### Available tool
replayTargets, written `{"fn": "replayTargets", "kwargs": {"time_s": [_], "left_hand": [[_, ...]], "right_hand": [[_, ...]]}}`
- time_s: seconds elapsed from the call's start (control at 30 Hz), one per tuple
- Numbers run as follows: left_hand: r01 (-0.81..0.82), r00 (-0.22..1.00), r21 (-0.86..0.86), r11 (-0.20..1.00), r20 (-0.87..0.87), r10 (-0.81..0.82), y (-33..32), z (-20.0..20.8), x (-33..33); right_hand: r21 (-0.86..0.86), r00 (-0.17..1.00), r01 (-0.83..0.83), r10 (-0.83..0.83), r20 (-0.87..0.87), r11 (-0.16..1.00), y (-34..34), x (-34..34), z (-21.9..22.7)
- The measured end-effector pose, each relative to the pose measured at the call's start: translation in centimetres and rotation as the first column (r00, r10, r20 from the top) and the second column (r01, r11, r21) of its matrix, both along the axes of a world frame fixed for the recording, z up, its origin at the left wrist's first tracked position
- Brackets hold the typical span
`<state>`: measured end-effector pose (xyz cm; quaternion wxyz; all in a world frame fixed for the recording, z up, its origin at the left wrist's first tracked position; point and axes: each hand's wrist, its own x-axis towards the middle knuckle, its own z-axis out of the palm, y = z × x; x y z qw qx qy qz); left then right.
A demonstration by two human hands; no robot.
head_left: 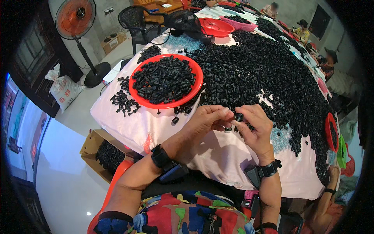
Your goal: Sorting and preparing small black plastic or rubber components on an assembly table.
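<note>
Over the near edge of the cloth-covered table, my two hands meet at a small black plastic part. My right hand pinches it between thumb and fingers. My left hand is closed too, its thumb and fingertip pressed against the part's left side. Whether a second, smaller piece sits in the left fingertips is hidden. Beyond my hands spreads a large heap of similar black parts. To the left stands a round red basin filled with black pieces.
A few loose black pieces lie near the basin. A cardboard box of black parts is on the floor at left. A red basin and a pink basket stand farther back. Another person's arm is at right; others sit along the table.
</note>
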<state>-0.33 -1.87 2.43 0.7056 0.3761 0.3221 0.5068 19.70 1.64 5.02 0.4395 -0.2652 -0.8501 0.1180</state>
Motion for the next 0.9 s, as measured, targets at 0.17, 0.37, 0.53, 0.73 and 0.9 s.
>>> {"fn": "replayTargets", "kwargs": {"time_s": [0.17,0.37,0.53,0.73,0.9], "left_hand": [[0.097,0.993,0.106,0.99,-0.073,-0.089,0.6,-0.6,0.1],[0.121,0.99,0.147,0.982,-0.088,-0.109,0.6,-1.4,0.1],[0.124,0.992,0.088,0.988,-0.02,-0.122,0.7,-0.9,0.5],[0.111,0.994,0.07,0.991,-0.015,-0.11,0.8,-0.9,0.5],[0.108,0.98,0.173,0.979,-0.185,-0.075,1.0,-1.8,0.2]], "right_hand": [[0.025,1.0,0.01,-0.01,-0.014,1.0,-0.1,-0.1,0.1],[0.096,0.999,-0.029,0.025,0.041,0.995,0.0,-0.4,0.3],[0.087,0.999,0.044,-0.045,0.02,0.995,0.1,0.1,-0.2],[0.152,0.996,0.019,-0.032,0.079,0.988,0.1,0.1,-0.1],[-0.034,0.998,-0.027,0.029,0.05,0.999,0.2,-0.5,-0.3]]}}
